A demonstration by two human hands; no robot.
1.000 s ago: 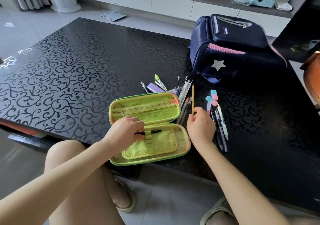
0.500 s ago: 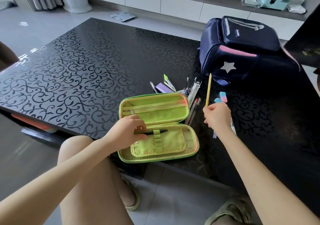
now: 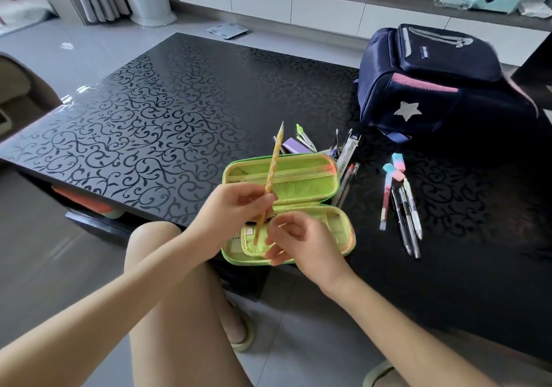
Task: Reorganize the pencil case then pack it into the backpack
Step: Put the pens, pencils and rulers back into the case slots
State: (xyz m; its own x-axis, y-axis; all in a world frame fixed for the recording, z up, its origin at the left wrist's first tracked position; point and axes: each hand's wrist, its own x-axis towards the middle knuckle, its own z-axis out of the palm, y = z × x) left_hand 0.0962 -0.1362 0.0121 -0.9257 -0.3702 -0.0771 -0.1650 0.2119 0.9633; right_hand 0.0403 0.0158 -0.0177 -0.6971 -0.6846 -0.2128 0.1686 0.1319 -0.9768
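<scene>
Lying open at the near edge of the counter, the lime-green fabric pencil case [image 3: 298,177] is showing its mesh zip pocket on the far half and its band of elastic loops on the near half. Above it, the left hand [image 3: 236,207] is gripping a long yellow wooden pencil [image 3: 276,153] between its fingers. The pencil's point is tilting up and away while its lower end is dipping towards the loops. The right hand [image 3: 301,237] is hovering over the near half with its fingers curled. I cannot tell whether it is pinching a loop, the pencil's end, or nothing.

Just right of the case, a row of slim pens [image 3: 403,216] and two pastel block erasers [image 3: 394,165] are lying loose on the glossy black scroll-patterned counter [image 3: 167,112]. A small heap of stationery [image 3: 343,150] is sitting just beyond the lid. Further right and further off, the navy backpack with a silver star [image 3: 433,88] is standing well apart from the case.

By my judgement the job is only getting started. One pencil is going in, while most items are waiting outside. The case is yet to be zipped and the backpack yet to be packed.
</scene>
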